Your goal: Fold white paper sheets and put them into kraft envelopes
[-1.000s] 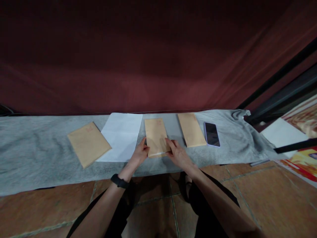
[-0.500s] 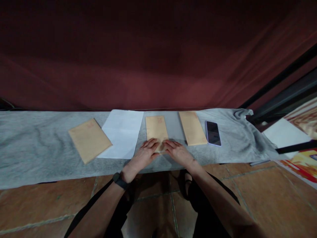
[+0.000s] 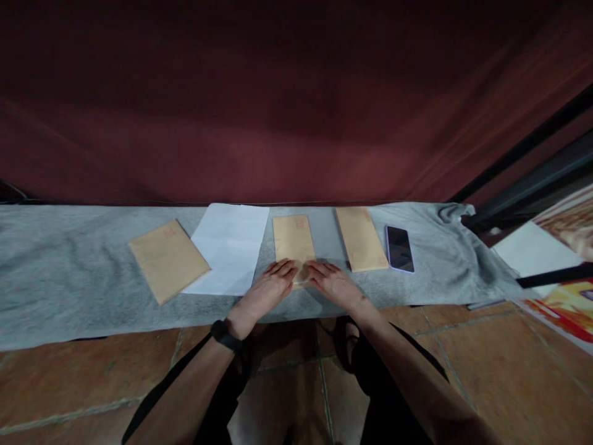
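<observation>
A brown paper envelope (image 3: 294, 238) with a small red print lies upright before me on the grey cloth. Both hands are at its near end, one at each side. My left hand (image 3: 272, 285), wearing a dark wristband (image 3: 225, 337), has its fingers on the near left edge with the thumb low beside it. From the right, my right hand (image 3: 332, 285) has its fingertips on the near right edge. Both hands look closed on that end, where a fold or flap partly shows between them. The fingertips partly cover the paper there.
Left of centre, a second envelope (image 3: 169, 262) lies tilted, overlapping a white sheet (image 3: 231, 244). To the right are another brown envelope (image 3: 361, 241) and a phone (image 3: 399, 249). Grey cloth (image 3: 69, 272) covers the narrow surface. A dark red curtain (image 3: 296, 154) hangs behind; black bars (image 3: 523, 148) stand at right.
Both hands stay at the near end of the middle envelope, with hardly any finger movement. The view has shifted very slightly; the other items lie as before.
</observation>
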Demonstrator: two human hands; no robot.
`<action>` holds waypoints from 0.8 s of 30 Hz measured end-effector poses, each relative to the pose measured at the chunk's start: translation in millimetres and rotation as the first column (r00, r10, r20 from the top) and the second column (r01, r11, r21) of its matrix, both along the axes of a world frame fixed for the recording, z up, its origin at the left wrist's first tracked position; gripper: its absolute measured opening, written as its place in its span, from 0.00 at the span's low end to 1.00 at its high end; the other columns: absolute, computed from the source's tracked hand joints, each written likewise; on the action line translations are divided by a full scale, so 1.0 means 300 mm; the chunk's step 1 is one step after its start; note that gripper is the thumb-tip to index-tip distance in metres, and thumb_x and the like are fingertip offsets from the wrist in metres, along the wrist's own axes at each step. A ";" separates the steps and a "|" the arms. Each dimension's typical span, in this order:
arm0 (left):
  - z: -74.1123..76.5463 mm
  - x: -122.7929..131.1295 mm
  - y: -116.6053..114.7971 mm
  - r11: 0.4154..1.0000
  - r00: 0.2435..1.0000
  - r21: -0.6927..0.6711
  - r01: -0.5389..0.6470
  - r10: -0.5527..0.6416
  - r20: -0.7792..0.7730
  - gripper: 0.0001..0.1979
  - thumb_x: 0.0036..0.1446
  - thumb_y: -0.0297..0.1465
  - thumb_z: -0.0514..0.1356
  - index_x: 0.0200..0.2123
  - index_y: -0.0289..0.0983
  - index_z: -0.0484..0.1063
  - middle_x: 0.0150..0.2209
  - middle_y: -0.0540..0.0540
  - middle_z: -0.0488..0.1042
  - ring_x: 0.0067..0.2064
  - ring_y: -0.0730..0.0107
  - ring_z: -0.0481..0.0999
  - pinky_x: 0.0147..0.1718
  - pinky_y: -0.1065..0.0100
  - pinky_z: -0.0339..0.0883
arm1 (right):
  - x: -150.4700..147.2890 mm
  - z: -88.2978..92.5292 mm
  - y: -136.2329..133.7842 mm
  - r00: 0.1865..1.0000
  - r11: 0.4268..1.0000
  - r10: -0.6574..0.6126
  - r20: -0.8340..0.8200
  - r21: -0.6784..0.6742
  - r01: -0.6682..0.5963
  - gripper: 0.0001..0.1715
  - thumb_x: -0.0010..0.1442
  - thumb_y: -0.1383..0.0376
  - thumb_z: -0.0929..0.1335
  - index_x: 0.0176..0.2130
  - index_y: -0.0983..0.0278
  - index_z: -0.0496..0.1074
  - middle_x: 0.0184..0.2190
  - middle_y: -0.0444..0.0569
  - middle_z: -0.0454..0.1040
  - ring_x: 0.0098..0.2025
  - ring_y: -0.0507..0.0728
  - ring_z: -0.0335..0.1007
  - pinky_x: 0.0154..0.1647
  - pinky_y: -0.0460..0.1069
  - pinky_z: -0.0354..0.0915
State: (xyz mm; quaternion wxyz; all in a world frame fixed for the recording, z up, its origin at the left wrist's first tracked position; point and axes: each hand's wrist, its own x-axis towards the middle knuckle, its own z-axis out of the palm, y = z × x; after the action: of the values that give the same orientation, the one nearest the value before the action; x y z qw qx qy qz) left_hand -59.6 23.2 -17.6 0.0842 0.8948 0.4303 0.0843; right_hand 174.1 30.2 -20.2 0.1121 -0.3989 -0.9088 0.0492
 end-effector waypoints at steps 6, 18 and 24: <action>0.007 0.002 -0.003 1.000 0.999 -0.018 -0.020 0.021 0.026 0.20 0.63 0.25 0.57 0.57 0.36 0.71 0.63 0.37 0.70 0.66 0.58 0.66 0.65 0.56 0.59 | 0.004 -0.003 0.002 1.000 1.000 -0.009 -0.015 -0.024 0.009 0.19 0.68 0.68 0.66 0.57 0.65 0.71 0.61 0.57 0.71 0.56 0.61 0.72 0.60 0.58 0.68; -0.090 0.053 0.127 0.976 0.973 0.014 -0.219 0.218 0.080 0.28 0.71 0.39 0.44 0.70 0.36 0.55 0.72 0.39 0.53 0.73 0.58 0.50 0.70 0.50 0.46 | -0.010 0.001 0.021 0.984 0.987 -0.081 -0.160 -0.151 0.057 0.16 0.70 0.69 0.63 0.53 0.61 0.74 0.55 0.52 0.75 0.56 0.57 0.71 0.60 0.55 0.67; -0.102 0.106 0.355 0.966 0.966 -0.007 -0.258 0.258 0.025 0.32 0.71 0.41 0.40 0.72 0.32 0.49 0.73 0.38 0.50 0.74 0.58 0.47 0.71 0.52 0.41 | -0.010 0.007 0.033 0.982 0.982 -0.112 -0.152 -0.171 0.085 0.14 0.68 0.70 0.64 0.49 0.60 0.76 0.53 0.49 0.76 0.55 0.56 0.72 0.60 0.52 0.66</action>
State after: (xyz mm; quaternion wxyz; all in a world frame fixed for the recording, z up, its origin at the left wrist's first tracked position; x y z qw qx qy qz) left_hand -27.9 129.9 -48.1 0.0798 0.8298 0.5421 0.1052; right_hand 171.0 40.0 -18.2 0.1541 -0.4460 -0.8687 0.1503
